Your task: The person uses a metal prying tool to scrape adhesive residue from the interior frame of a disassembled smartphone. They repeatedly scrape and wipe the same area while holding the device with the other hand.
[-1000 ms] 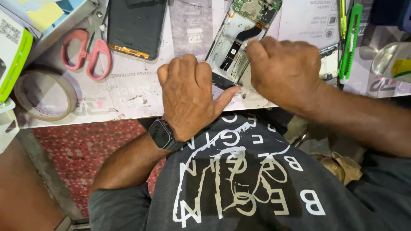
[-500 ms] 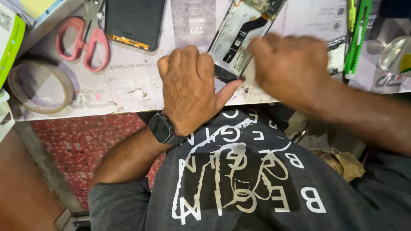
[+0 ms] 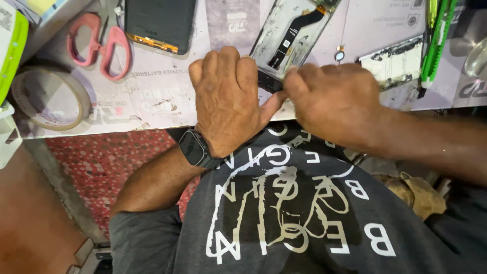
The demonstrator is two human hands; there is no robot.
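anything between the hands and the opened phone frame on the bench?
Nothing visible. The left hand rests at the near end of the opened phone frame, and the right hand meets it at that same end. The pink scissors, tape roll and dark phone lie off to the left, apart.

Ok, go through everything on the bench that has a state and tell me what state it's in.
Opened phone: back off, insides exposed, near end under both hands.
Left hand: pressed flat on bench.
Right hand: gripping phone's near end.
Dark phone: flat.
Pink scissors: closed.
Tape roll: flat.
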